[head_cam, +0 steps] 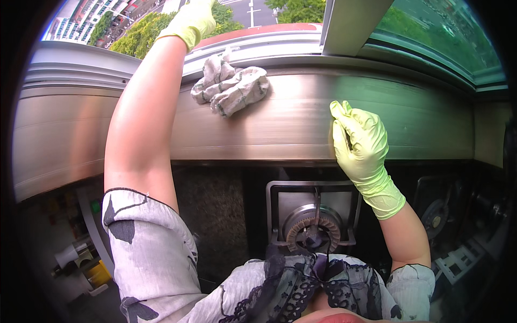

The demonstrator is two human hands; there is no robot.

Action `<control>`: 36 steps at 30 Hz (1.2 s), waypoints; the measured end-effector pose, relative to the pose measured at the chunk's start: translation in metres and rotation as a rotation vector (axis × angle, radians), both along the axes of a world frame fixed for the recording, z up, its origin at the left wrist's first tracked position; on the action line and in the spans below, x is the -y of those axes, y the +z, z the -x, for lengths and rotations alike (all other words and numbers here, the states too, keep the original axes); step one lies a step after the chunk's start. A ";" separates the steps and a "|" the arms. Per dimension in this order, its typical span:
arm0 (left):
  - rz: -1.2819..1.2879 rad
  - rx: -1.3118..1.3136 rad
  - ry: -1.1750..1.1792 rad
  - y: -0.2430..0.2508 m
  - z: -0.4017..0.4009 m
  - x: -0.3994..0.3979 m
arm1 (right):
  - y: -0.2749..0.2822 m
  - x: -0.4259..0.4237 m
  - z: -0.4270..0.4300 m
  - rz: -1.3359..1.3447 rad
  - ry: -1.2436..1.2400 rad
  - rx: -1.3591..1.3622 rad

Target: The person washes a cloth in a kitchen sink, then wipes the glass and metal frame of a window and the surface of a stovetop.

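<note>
My left hand (193,22), in a pale yellow-green glove, reaches up to the window opening. Its fingertips run past the top edge of the picture, so what they touch is hidden. A crumpled, light patterned cloth (238,87) lies right of my left forearm, on the metal sill panel (299,109) and against the window track (274,45). My right hand (359,141), gloved the same way, is in front of the panel's right half. Its fingers are bent together with the tips pinched, and no object shows in them.
A gas burner with a metal pan support (313,189) is below the panel, on the dark hob. Another burner (435,218) sits to the right. A window frame post (351,24) stands at upper right beside green-tinted glass (440,36). Bottles and containers (80,262) are at lower left.
</note>
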State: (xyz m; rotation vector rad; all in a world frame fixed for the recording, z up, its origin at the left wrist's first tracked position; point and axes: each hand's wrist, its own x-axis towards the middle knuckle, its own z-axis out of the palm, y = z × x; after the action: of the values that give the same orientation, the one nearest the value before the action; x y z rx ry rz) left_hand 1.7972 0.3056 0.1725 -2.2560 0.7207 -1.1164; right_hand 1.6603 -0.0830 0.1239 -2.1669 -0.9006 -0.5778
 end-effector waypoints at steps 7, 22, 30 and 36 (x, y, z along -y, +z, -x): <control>1.096 -1.066 0.506 0.037 0.098 0.087 | -0.006 0.004 -0.004 0.011 -0.036 0.034; 1.775 -1.254 -0.040 0.098 0.071 0.092 | 0.003 0.001 -0.002 0.042 -0.017 0.053; 1.018 -0.690 0.275 0.011 0.089 0.102 | 0.001 0.001 -0.002 0.043 -0.023 0.089; 1.104 -0.559 0.092 -0.011 0.092 0.123 | -0.002 0.000 -0.001 0.048 -0.015 0.090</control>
State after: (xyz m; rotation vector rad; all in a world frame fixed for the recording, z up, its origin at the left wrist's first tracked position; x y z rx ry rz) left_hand 1.7048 0.1824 0.1616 -3.5700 0.1349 -0.9339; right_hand 1.6617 -0.0834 0.1218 -2.2075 -0.9555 -0.6715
